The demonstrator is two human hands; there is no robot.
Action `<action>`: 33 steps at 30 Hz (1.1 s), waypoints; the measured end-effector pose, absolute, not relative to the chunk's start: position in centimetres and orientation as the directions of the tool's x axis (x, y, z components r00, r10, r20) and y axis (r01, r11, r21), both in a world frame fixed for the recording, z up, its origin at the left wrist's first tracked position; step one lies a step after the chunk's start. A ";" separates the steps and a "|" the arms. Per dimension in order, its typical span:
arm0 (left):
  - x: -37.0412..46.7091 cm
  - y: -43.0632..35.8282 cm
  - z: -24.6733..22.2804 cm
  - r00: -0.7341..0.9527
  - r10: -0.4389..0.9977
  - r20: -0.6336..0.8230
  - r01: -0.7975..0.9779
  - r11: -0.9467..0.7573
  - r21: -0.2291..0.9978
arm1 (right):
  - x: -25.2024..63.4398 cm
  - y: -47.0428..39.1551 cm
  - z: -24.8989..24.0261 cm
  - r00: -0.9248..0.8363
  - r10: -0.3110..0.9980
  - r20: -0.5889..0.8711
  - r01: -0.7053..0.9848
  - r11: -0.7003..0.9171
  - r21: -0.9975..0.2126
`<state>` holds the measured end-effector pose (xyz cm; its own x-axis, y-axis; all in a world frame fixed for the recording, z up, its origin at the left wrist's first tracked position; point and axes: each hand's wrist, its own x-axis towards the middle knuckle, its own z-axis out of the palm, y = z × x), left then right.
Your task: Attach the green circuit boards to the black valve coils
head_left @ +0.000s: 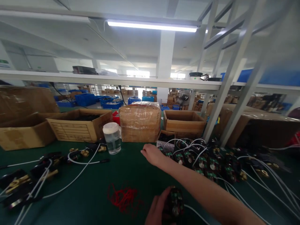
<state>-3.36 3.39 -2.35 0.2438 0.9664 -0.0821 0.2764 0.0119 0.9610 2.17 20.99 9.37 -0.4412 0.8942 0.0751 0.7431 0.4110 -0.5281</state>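
We saw the left hand at the lower edge of the bench, its fingers closed around a unit with an exposed green board and a white cable trailing to the right. The right hand reached across the bench, fingers curled inward; we could not tell whether it held anything. It lay near a small box filled with dark parts. Behind, we noted a taped carton, closed, and to its right an open carton whose contents we could not make out. On the left stood a second open carton, with dark pieces visible inside, and just beside it a third, its interior hidden from us. A lidded jar held clear liquid. Farther back, we observed blue crates, some containing small parts. Red strands lay loose to the left of the held unit, and more boards with white cables were clustered on the right.
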 end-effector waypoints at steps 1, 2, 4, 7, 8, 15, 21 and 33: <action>-3.4 3.4 -2.4 0.256 0.965 -0.055 0.274 -0.018 0.961 | 3.5 19.6 9.7 -0.429 0.899 0.092 0.704 0.396 -0.589; -3.5 3.4 -2.4 0.258 0.966 -0.029 0.273 -0.045 0.961 | 5.0 18.2 9.9 -0.413 0.905 0.100 0.664 0.375 -0.647; -3.4 3.3 -2.5 0.256 0.967 0.016 0.265 -0.086 0.960 | 7.9 14.9 9.7 -0.371 0.923 0.098 0.590 0.316 -0.743; -3.2 3.1 -2.7 0.236 0.970 0.064 0.251 -0.124 0.960 | 11.6 10.0 8.5 -0.272 0.961 0.057 0.242 0.126 -0.962; -3.2 3.0 -2.7 0.227 0.971 0.076 0.247 -0.132 0.960 | 12.5 8.6 8.0 -0.249 0.968 0.020 0.048 0.033 -0.998; -3.2 2.8 -2.5 0.176 0.980 0.089 0.255 -0.132 0.958 | 15.1 3.6 6.7 -0.189 0.978 -0.089 -0.445 -0.166 -0.880; -3.3 2.7 -2.8 0.170 0.980 0.101 0.222 -0.138 0.965 | 15.9 3.2 6.4 -0.205 0.973 -0.103 -0.528 -0.198 -0.826; -2.2 2.3 -0.4 0.120 0.980 0.157 0.261 -0.183 0.948 | 17.4 2.5 4.9 -0.285 0.950 -0.128 -0.699 -0.297 -0.651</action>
<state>-2.24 2.26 -0.41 0.1196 0.9804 0.1566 0.2608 -0.1832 0.9479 17.43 2.53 4.92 -0.2849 0.9500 -0.1281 -0.6985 -0.2973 -0.6509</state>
